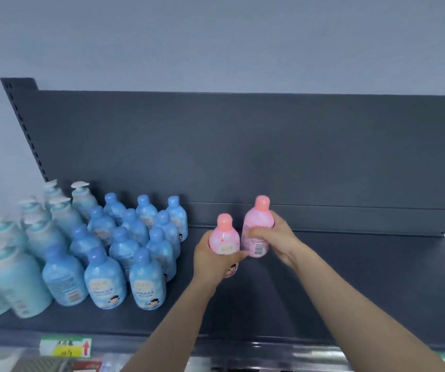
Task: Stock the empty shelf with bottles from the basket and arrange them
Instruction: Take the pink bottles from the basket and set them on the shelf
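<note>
pink bottles (258, 226) gripped; shelf (350, 277) open rightward

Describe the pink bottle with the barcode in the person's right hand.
The pink, plastic-looking bottle has a rounded body narrowing to a salmon dome cap, with a white barcode label facing the camera. It is roughly upright, gripped round its middle by the right hand over the dark grey shelf, close beside a second pink bottle held by the left hand. Whether its base touches the shelf is unclear.
</note>
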`<state>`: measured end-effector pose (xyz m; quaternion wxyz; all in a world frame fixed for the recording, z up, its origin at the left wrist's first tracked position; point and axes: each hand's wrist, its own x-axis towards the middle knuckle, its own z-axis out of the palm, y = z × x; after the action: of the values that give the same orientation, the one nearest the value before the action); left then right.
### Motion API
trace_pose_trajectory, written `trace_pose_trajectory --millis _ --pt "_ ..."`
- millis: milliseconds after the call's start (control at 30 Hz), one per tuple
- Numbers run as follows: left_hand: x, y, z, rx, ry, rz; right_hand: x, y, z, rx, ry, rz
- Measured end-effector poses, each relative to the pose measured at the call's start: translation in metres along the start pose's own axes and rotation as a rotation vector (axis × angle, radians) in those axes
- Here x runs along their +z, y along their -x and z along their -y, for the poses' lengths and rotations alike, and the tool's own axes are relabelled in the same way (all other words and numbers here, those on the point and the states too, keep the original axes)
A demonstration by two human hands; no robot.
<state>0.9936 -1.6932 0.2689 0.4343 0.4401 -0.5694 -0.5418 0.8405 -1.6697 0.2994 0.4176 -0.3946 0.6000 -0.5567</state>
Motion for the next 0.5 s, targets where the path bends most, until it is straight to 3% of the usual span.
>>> trace_pose_trajectory --millis 267,500 --pt "-0.017 -0.019 0.022 -0.070 -0.018 -0.086 0.034 -0.055 -0.043 0.068 0.085 0.072" --pt "-0.016 -0.027 0.031 -0.076 -0.042 -0.019 0.052 -0.078 -0.062 0.044 0.070 0.149"
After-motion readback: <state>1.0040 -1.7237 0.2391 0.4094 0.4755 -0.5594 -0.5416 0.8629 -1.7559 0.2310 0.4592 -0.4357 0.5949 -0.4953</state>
